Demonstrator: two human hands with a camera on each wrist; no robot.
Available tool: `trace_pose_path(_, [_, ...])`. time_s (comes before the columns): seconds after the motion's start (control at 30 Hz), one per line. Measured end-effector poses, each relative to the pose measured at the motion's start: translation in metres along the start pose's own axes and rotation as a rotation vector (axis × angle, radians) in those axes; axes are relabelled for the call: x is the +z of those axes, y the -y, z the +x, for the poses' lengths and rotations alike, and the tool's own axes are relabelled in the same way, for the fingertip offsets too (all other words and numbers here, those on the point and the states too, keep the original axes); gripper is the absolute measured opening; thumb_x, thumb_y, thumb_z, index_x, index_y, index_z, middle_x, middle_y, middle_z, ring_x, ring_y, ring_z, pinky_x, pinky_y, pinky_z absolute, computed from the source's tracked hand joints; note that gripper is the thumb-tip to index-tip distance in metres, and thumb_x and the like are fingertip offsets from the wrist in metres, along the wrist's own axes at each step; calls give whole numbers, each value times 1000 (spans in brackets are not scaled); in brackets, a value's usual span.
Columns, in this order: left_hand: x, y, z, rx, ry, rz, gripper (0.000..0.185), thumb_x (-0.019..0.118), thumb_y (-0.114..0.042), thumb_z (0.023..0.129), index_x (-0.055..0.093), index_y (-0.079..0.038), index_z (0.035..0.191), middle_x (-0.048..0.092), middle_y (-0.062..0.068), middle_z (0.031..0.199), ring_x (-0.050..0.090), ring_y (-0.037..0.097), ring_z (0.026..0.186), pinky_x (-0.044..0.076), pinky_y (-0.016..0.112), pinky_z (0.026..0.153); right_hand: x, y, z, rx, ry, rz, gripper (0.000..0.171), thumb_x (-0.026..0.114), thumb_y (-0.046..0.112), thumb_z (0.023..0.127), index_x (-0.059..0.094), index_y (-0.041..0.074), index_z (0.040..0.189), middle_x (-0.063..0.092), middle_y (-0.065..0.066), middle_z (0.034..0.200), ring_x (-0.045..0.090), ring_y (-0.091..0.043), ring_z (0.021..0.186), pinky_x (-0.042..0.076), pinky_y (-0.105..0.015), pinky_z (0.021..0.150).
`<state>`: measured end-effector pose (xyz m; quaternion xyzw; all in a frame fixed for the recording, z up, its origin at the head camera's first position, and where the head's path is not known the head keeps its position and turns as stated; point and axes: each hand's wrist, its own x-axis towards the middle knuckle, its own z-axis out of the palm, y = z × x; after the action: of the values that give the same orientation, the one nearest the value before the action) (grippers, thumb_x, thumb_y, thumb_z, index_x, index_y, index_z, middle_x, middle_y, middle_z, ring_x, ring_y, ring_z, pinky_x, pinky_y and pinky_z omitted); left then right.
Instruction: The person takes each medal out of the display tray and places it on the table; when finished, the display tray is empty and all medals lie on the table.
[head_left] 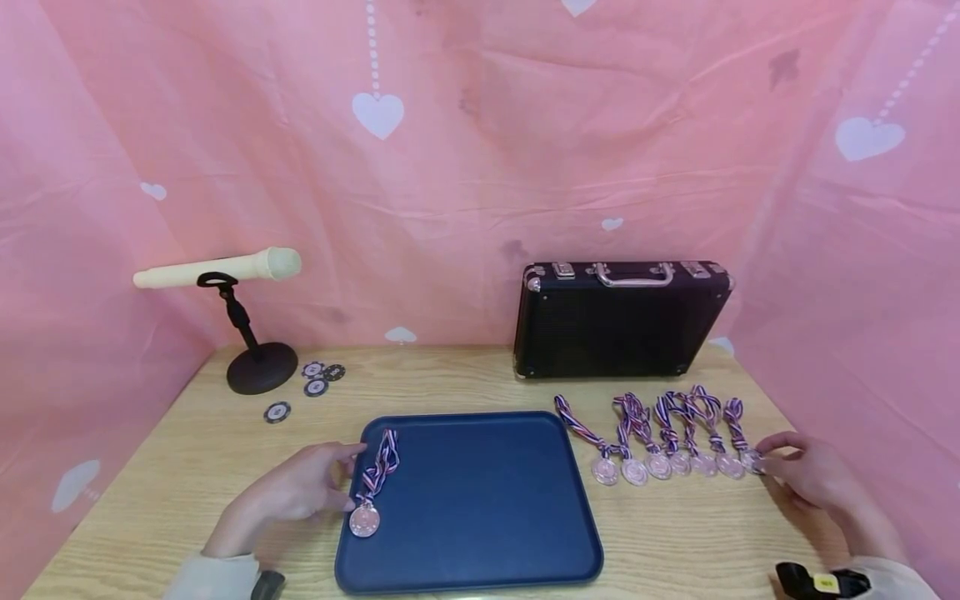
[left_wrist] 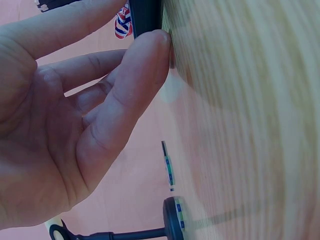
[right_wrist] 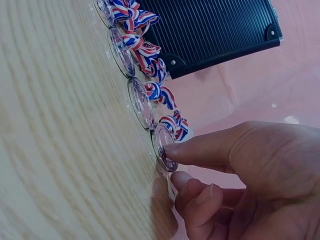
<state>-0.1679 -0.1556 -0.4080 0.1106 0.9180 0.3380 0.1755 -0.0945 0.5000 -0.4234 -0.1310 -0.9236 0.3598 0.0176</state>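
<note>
At the tray's left side is my left hand (head_left: 303, 482), its thumb and fingers spread and touching the rim of the dark blue tray (head_left: 480, 500). Just inside that rim lies a medal (head_left: 364, 520) on a striped red, white and blue ribbon. My right hand (head_left: 813, 475) is at the end of a row of ribboned medals on the table. One fingertip rests on the rightmost medal (right_wrist: 164, 145); the other fingers curve beside it without visibly gripping. Several more medals (right_wrist: 142, 102) lie leftward from there, ribbons pointing toward the back.
Behind the medals stands a black case (head_left: 618, 325) with a silver handle. A white microphone (head_left: 217, 269) sits in a black stand (head_left: 262, 367) at the back left, with several poker chips (head_left: 316, 387) beside it. Pink cloth (head_left: 465, 208) with hearts surrounds the wooden table (head_left: 450, 387).
</note>
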Motion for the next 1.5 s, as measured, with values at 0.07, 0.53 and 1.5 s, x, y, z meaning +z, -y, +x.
trace_pose_path(0.07, [0, -1, 0, -10, -1, 2, 76, 85, 3, 83, 56, -7, 152, 63, 7, 111, 58, 21, 75, 55, 35, 56, 1, 1, 0, 7, 2, -2, 37, 67, 13, 98, 57, -15, 120, 56, 2, 66, 49, -7, 47, 48, -28, 46])
trace_pose_path(0.53, [1, 1, 0, -25, -1, -9, 76, 85, 1, 83, 56, -9, 153, 63, 7, 110, 58, 23, 67, 52, 35, 55, 1, 4, -1, 2, 41, -6, 38, 67, 13, 98, 59, -15, 122, 52, 3, 61, 45, -6, 46, 46, -27, 46])
trace_pose_path(1.5, [-5, -1, 0, 59, 5, 55, 76, 86, 1, 83, 56, -7, 152, 62, 3, 101, 56, 20, 51, 49, 31, 61, 52, 159, -9, -282, 6, 46, 34, 71, 21, 102, 68, -3, 126, 62, 0, 78, 57, -11, 57, 54, -31, 51])
